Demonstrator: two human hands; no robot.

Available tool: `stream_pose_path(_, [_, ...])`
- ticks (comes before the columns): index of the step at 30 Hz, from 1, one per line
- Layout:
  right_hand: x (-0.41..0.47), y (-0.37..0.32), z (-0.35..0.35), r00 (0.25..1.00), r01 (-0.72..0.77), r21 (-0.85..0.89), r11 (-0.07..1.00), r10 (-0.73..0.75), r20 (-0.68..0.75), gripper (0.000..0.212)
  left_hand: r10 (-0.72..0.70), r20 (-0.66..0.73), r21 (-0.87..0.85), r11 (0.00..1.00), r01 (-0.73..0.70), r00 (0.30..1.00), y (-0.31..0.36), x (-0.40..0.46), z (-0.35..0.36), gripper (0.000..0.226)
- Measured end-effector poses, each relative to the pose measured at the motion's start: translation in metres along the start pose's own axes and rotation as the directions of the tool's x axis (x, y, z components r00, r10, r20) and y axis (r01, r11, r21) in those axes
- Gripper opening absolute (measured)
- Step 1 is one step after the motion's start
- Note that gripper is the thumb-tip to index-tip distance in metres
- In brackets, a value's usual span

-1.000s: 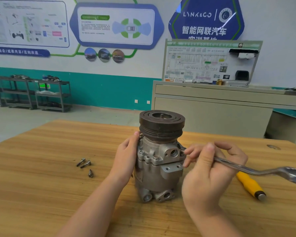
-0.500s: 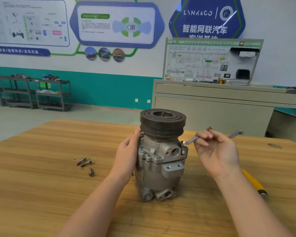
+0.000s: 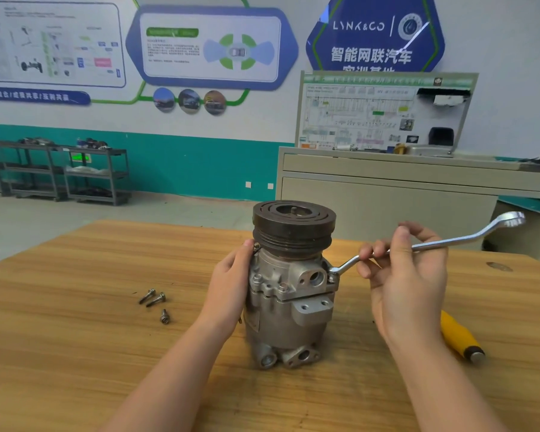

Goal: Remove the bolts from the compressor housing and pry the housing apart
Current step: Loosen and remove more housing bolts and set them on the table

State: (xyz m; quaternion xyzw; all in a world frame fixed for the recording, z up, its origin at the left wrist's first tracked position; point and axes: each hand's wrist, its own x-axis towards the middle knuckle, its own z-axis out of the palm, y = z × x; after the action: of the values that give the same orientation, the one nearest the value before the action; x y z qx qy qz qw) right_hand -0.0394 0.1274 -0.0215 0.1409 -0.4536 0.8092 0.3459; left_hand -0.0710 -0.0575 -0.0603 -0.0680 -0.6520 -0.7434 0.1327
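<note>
The compressor (image 3: 289, 285) is standing upright near the middle of the wooden table (image 3: 75, 353), pulley end up. The left hand (image 3: 231, 285) is pressing against its left flank, the thumb up by the pulley rim and the palm flat to the casting; whether the far fingers are wrapping behind cannot be told. The right hand (image 3: 402, 275) is pinching the shank of a ring wrench (image 3: 434, 244) between curled fingers and thumb, with the wrench's lower ring sitting on a bolt (image 3: 333, 277) at the right edge of the housing flange. Three removed bolts (image 3: 156, 302) are lying together on the table to the left, well apart from the compressor. Other bolt heads are showing on the flange front, so bolt removal appears only partly done. The next move is calling for a firm brace from the left hand while the wrench is swinging, keeping the ring square on the head. A yellow-handled tool (image 3: 460, 336) is lying behind the right wrist, likely for prying.
</note>
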Motion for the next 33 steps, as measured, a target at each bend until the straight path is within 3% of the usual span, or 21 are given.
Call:
stream_pose_path(5, [-0.013,0.002,0.004,0.935,0.335,-0.173,0.926,-0.305,0.178,0.019,-0.007,-0.01,0.002,1.0,0.007,1.0,0.0,0.001,0.0,0.039])
stream_pose_path(8, [-0.024,0.008,0.007,0.796,0.581,-0.241,0.778,-0.482,0.366,0.005,-0.009,-0.008,0.01,1.0,0.009,1.0,0.0,0.001,0.0,0.039])
stream_pose_path(10, [-0.031,0.015,0.009,0.7,0.705,-0.3,0.643,-0.562,0.44,0.014,-0.013,-0.011,0.009,1.0,0.013,1.0,0.0,0.0,0.0,0.039])
stream_pose_path(12, [-0.038,0.021,0.011,0.67,0.741,-0.328,0.586,-0.616,0.414,0.015,-0.011,-0.011,0.007,1.0,0.012,1.0,0.0,0.0,0.0,0.04])
stream_pose_path(15, [-0.044,0.021,0.017,0.725,0.688,-0.298,0.662,-0.647,0.236,0.007,-0.01,-0.02,0.014,1.0,0.01,1.0,0.0,0.0,0.0,0.038])
stream_pose_path(18, [-0.042,0.016,0.02,0.858,0.513,-0.13,0.849,-0.513,0.031,0.02,-0.011,-0.009,0.011,1.0,0.011,1.0,0.0,0.0,0.0,0.039])
stream_pose_path(20, [-0.031,0.013,0.015,0.945,0.305,0.038,0.951,-0.298,-0.132,0.025,-0.013,0.0,0.011,1.0,0.013,1.0,0.0,0.0,0.0,0.04])
stream_pose_path(22, [-0.014,0.011,0.006,0.981,0.052,0.215,0.975,-0.009,-0.194,0.028,-0.017,-0.004,0.007,1.0,0.017,1.0,0.0,0.001,0.0,0.04])
stream_pose_path(25, [0.015,0.012,-0.004,0.923,-0.33,0.385,0.862,0.38,-0.059,0.03,-0.02,-0.011,0.004,1.0,0.02,1.0,0.0,0.002,-0.001,0.04])
stream_pose_path(27, [0.027,0.014,-0.007,0.848,-0.505,0.399,0.765,0.527,0.062,0.029,-0.02,-0.005,-0.001,1.0,0.02,1.0,0.0,0.001,-0.001,0.039])
stream_pose_path(30, [0.03,0.02,-0.007,0.789,-0.578,0.472,0.666,0.605,0.113,0.027,-0.014,0.001,0.001,1.0,0.014,1.0,-0.001,0.001,0.0,0.038])
stream_pose_path(33, [0.027,0.017,-0.013,0.798,-0.464,0.641,0.611,0.603,0.003,0.027,-0.01,-0.004,0.006,1.0,0.01,1.0,-0.001,0.002,-0.001,0.038])
